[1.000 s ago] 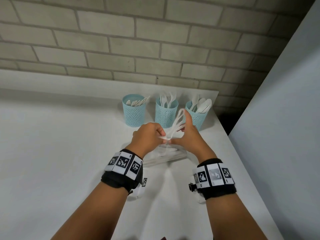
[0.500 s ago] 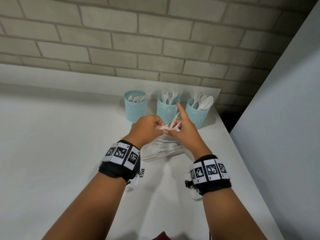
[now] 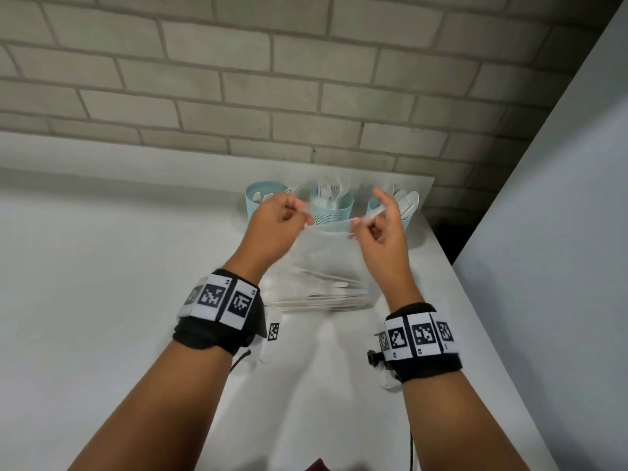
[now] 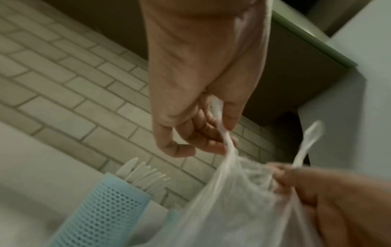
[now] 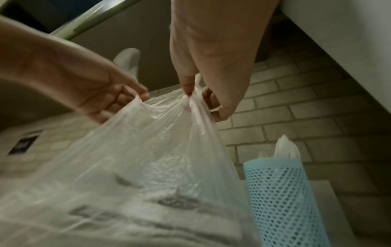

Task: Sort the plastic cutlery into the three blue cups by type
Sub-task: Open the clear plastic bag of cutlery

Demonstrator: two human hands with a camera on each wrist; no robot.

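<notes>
Both hands hold up a clear plastic bag (image 3: 333, 256) by its top edge. My left hand (image 3: 304, 219) pinches the left side, my right hand (image 3: 355, 229) the right side, so the mouth is stretched between them. Several white cutlery pieces (image 3: 326, 295) lie in the bag's bottom. Behind stand three blue mesh cups: the left cup (image 3: 253, 202) with knives, the middle cup (image 3: 331, 214) with forks, the right cup (image 3: 409, 220) with spoons. The left wrist view shows a white spoon-like piece (image 4: 308, 138) sticking up by my right hand's fingers; who holds it is unclear.
The white table (image 3: 102, 300) runs far to the left. Its right edge (image 3: 475, 300) passes close to my right wrist, with a grey panel (image 3: 560, 232) beyond it. A brick wall (image 3: 272, 96) stands behind the cups.
My hands have risen and moved apart. The bag top, bunched between them before, is now spread wide, and the bag hangs up off the table.
</notes>
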